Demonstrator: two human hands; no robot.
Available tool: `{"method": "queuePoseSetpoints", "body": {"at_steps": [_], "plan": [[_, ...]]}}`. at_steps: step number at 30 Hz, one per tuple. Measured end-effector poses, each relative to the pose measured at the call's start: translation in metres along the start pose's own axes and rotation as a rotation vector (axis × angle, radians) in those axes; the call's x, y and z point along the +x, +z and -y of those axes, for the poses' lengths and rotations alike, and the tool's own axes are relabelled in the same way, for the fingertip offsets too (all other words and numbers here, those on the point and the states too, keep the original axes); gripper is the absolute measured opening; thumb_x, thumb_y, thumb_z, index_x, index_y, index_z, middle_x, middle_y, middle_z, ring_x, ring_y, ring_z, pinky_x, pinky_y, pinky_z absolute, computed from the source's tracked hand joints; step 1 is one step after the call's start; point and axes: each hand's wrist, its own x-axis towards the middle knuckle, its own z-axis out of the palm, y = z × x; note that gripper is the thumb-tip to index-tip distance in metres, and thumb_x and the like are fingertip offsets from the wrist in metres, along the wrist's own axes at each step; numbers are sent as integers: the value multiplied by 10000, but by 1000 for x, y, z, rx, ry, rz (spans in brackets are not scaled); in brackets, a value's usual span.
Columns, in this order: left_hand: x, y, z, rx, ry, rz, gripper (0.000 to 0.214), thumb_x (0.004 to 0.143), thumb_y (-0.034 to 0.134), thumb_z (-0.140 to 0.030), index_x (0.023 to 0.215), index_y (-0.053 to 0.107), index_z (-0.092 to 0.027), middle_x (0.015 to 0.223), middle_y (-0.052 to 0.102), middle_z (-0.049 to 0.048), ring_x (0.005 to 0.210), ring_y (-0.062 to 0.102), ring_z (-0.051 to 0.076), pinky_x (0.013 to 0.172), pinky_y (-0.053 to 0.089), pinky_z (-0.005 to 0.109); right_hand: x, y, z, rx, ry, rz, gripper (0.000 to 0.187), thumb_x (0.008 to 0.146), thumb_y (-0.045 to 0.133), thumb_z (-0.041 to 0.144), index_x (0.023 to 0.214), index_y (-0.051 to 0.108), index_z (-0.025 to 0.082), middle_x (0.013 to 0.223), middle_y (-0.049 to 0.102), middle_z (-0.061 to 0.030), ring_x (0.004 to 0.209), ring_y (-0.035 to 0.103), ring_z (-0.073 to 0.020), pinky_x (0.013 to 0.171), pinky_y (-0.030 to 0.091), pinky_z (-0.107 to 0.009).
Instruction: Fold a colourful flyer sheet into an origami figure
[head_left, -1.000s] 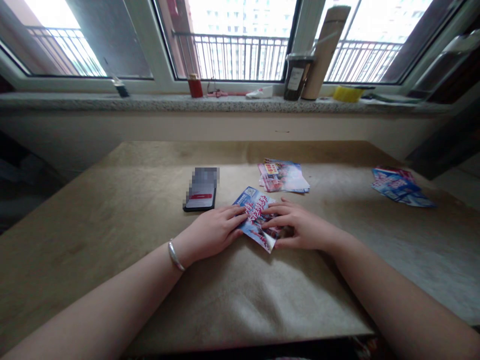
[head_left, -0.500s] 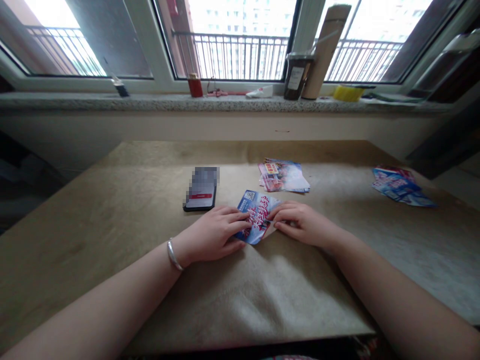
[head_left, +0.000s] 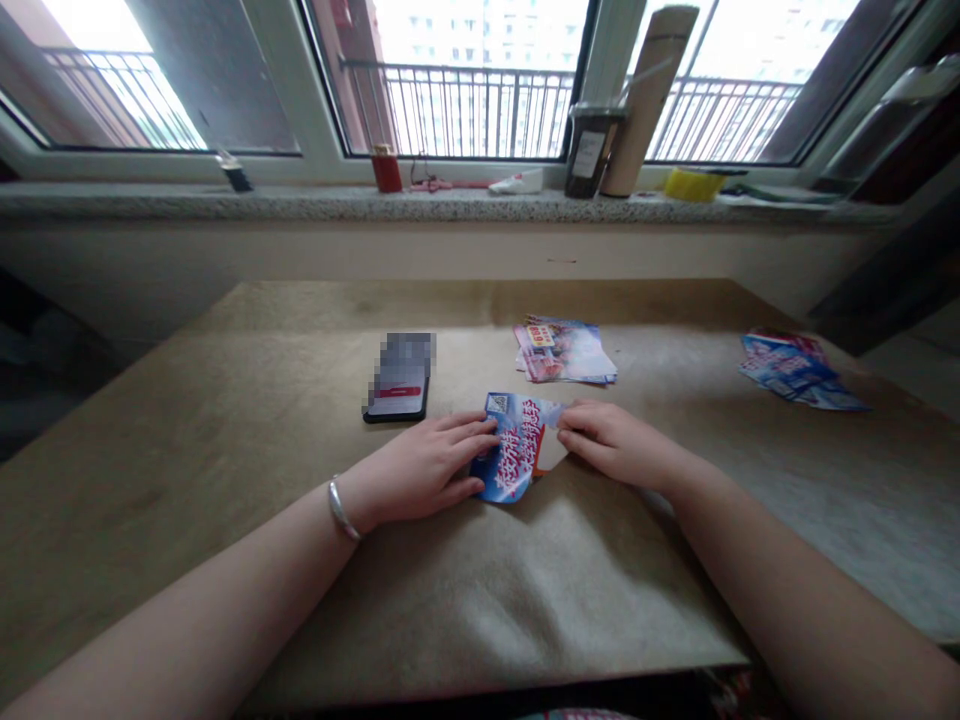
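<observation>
A blue printed flyer [head_left: 513, 450] with red and white lettering lies on the table between my hands, its right part folded or lifted so that a pale side shows. My left hand [head_left: 427, 462] rests flat on the flyer's left edge, fingers stretched out. At the right edge, my right hand [head_left: 616, 447] pinches the paper between thumb and fingers. Just beyond the flyer is a loose stack of pink and blue flyers [head_left: 568, 350]. A black phone [head_left: 399, 380] lies to the left, beyond my left hand.
More blue flyers [head_left: 802, 372] lie fanned at the table's right side. The tan table [head_left: 187, 420] ends below a stone windowsill [head_left: 300, 205]. On the sill stand a red jar [head_left: 386, 170], a dark lidded container [head_left: 592, 152], a tall tube [head_left: 649, 100] and a yellow roll [head_left: 694, 185].
The flyer has turned and shifted slightly toward me, and more of its pale side shows at the right. My right hand has moved a little to the right with the flyer's edge.
</observation>
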Motion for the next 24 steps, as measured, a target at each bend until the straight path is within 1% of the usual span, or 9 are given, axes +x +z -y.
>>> {"method": "queuePoseSetpoints", "body": {"at_steps": [3,8,11,15,17,19,22,24], "plan": [[0,-2,-1,12,22,20,432,888,547,-325,1294,522,-180,1406,464,101,1330,380,260,1093,347,436,0,1,0,-17,27,-10,263,915,390,258,741,565,167,766,592,-72,761,535,-183,705,413,-298],[0,-7,-4,-32,124,17,409,883,547,-317,1277,544,-208,1370,510,68,1281,436,259,1061,387,441,3,7,0,-52,80,-34,252,915,409,271,773,590,167,759,604,-66,761,543,-182,692,406,-288],[0,-9,-6,-59,177,-4,382,871,558,-303,1243,570,-220,1321,558,59,1231,481,256,1023,421,442,5,11,1,-56,90,-52,234,907,429,264,786,605,168,774,624,-66,771,552,-183,700,408,-286],[1,-7,-7,-62,209,-44,349,870,558,-283,1212,586,-222,1249,610,57,1163,529,239,968,463,418,9,18,3,-51,140,-117,184,887,473,259,827,622,169,822,650,-62,791,564,-181,715,414,-283],[1,-3,-6,-54,195,-62,300,880,539,-259,1169,601,-208,1236,615,60,1142,544,229,945,477,395,11,20,6,-95,153,-141,181,884,481,258,827,626,166,829,653,-63,809,564,-186,727,414,-286],[2,-1,-6,-46,144,-72,274,889,520,-236,1149,593,-185,1241,604,71,1117,557,216,929,483,374,13,21,9,-177,147,-160,189,884,482,262,828,634,164,829,651,-68,826,563,-197,744,413,-299],[2,0,-7,-32,75,-69,381,900,505,-239,1274,493,-170,1331,533,85,1127,543,215,939,472,366,15,22,14,-274,124,-182,206,888,473,270,867,648,165,850,651,-76,841,563,-212,761,415,-320],[2,0,-9,-10,73,-57,469,916,488,-274,1367,401,-179,1403,465,79,1159,512,223,965,447,365,16,22,15,-283,125,-198,207,887,471,264,912,653,167,877,653,-78,865,566,-220,778,420,-330]]}}
